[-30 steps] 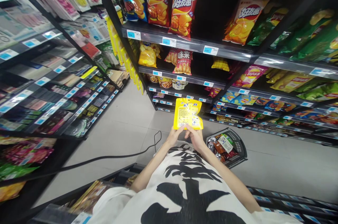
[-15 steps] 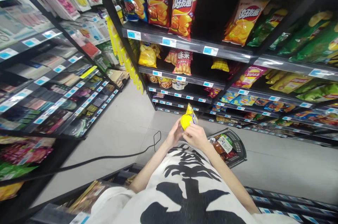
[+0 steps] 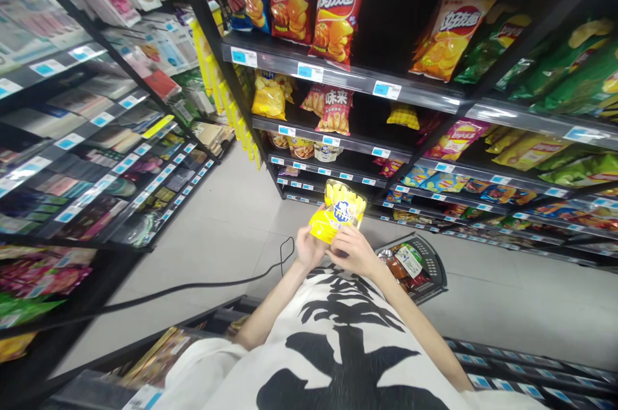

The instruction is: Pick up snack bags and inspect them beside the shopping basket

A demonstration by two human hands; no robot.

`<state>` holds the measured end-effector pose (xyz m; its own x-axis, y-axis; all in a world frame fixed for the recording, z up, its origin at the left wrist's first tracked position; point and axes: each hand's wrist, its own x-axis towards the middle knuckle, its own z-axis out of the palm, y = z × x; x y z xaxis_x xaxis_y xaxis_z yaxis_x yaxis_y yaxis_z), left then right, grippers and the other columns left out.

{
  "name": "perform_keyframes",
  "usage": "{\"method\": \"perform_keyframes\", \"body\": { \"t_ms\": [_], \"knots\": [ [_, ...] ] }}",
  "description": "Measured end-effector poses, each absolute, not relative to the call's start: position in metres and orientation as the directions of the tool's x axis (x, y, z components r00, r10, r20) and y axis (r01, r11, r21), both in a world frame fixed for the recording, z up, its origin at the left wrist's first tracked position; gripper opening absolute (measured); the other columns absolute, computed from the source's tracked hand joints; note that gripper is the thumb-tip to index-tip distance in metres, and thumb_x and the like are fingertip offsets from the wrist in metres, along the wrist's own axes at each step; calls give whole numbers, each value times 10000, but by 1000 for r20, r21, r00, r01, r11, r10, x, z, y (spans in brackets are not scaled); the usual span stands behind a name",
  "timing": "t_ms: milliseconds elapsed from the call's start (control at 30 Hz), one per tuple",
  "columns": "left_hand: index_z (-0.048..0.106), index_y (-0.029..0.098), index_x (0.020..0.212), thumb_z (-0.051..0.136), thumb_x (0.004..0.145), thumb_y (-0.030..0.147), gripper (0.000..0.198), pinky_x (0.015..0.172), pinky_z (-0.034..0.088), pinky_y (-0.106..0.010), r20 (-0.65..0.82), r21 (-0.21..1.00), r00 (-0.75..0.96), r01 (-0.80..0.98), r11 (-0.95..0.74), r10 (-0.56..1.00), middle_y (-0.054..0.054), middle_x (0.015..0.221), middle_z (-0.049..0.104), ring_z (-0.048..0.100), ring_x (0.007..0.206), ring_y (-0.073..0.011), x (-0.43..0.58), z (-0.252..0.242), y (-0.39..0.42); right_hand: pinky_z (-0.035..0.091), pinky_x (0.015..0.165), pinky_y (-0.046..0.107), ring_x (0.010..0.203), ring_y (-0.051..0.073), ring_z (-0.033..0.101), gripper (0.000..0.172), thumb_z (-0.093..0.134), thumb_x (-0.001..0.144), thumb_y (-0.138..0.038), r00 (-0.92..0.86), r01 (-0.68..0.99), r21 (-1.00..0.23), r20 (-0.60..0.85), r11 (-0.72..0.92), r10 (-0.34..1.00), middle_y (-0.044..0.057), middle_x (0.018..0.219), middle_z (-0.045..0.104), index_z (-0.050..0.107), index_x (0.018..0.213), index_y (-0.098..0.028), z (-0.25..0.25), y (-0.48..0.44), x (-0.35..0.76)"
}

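Note:
Between my two hands is a yellow snack bag (image 3: 342,209) with a blue and white logo, its printed face turned up towards me. My left hand (image 3: 309,248) grips the bag's lower left edge. On the lower right, my right hand (image 3: 355,250) holds it, with fingers lying over the front. Both hands are close together in front of my body. Down on the floor past my right forearm is a dark shopping basket (image 3: 437,262) with packaged food (image 3: 408,262) inside.
Ahead stands a black shelf rack (image 3: 347,78) with chip bags (image 3: 335,8) and other snacks. Shelves of packaged goods (image 3: 106,101) line the left. A black cable (image 3: 203,286) runs across the grey floor (image 3: 232,217). Low shelves (image 3: 521,365) are at the lower right.
The yellow snack bag has been turned from edge-on so that its printed front now faces me. Both hands have shifted their grip on it.

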<state>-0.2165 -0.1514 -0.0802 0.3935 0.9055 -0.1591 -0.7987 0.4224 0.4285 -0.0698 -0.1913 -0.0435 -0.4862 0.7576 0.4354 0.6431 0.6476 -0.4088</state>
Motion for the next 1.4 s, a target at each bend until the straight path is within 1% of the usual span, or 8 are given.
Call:
{"method": "perform_keyframes", "body": {
  "t_ms": [100, 200, 300, 400, 500, 800, 1167, 1400],
  "knots": [
    [529, 172, 1433, 536, 811, 410, 667, 1067, 456, -437, -204, 349, 381, -832, 431, 902, -114, 1362, 632, 577, 1271, -324, -218, -82, -150, 455, 788, 352, 791, 175, 549, 207, 667, 911, -227, -227, 611, -564, 548, 556, 805, 14, 756, 642, 559, 735, -209, -45, -191, -69],
    [561, 174, 1408, 526, 820, 400, 631, 1083, 440, -449, -189, 282, 399, -853, 439, 897, -111, 1345, 645, 581, 1268, -325, -221, -87, -150, 485, 810, 363, 880, 200, 580, 217, 791, 799, -297, 263, 610, -736, 539, 294, 800, 55, 937, 656, 610, 885, -212, -47, -187, -65],
    [582, 163, 1387, 531, 816, 382, 614, 1104, 416, -468, -193, 261, 442, -838, 480, 876, -113, 1322, 660, 573, 1278, -336, -222, -91, -150, 528, 887, 364, 1076, 227, 619, 659, 867, 680, -370, 542, 240, -963, 235, 119, 807, 102, 1265, 615, 552, 1240, -224, -48, -183, -65],
    [596, 145, 1366, 555, 783, 372, 628, 1111, 407, -495, -223, 283, 502, -787, 548, 836, -121, 1303, 673, 556, 1298, -367, -222, -95, -149, 563, 930, 384, 1118, 254, 667, 705, 858, 677, -416, 444, -294, -955, -158, -23, 882, 90, 1266, 670, 564, 1289, -226, -47, -182, -71],
    [608, 132, 1337, 614, 732, 351, 643, 1101, 426, -505, -239, 341, 539, -732, 590, 807, -123, 1280, 685, 563, 1291, -381, -219, -97, -148, 604, 875, 408, 1036, 297, 714, 624, 889, 632, -412, 372, -496, -856, -360, -145, 855, 86, 1094, 751, 659, 1166, -186, -44, -183, -77],
    [645, 154, 1237, 898, 669, 283, 636, 1032, 523, -450, -264, 666, 532, -503, 551, 804, -136, 1231, 707, 665, 1157, -319, -212, -106, -151, 643, 810, 394, 1034, 319, 726, 551, 914, 603, -336, 472, -567, -819, -405, -82, 783, 93, 1080, 764, 688, 1076, -165, -35, -184, -76],
    [634, 157, 1294, 902, 673, 365, 707, 886, 600, -419, -322, 741, 596, -326, 588, 736, -167, 1276, 682, 675, 1134, -335, -216, -112, -153, 647, 758, 394, 976, 316, 738, 506, 897, 617, -416, 496, -530, -841, -411, -108, 765, 100, 1004, 768, 685, 999, -161, -35, -184, -71],
    [598, 172, 1344, 923, 646, 315, 784, 873, 612, -513, -272, 753, 712, -262, 603, 648, -175, 1296, 668, 679, 1125, -365, -218, -101, -154, 639, 751, 386, 956, 314, 740, 480, 898, 612, -427, 468, -530, -840, -406, -118, 785, 88, 947, 769, 673, 944, -163, -36, -184, -70]
  ]
}}
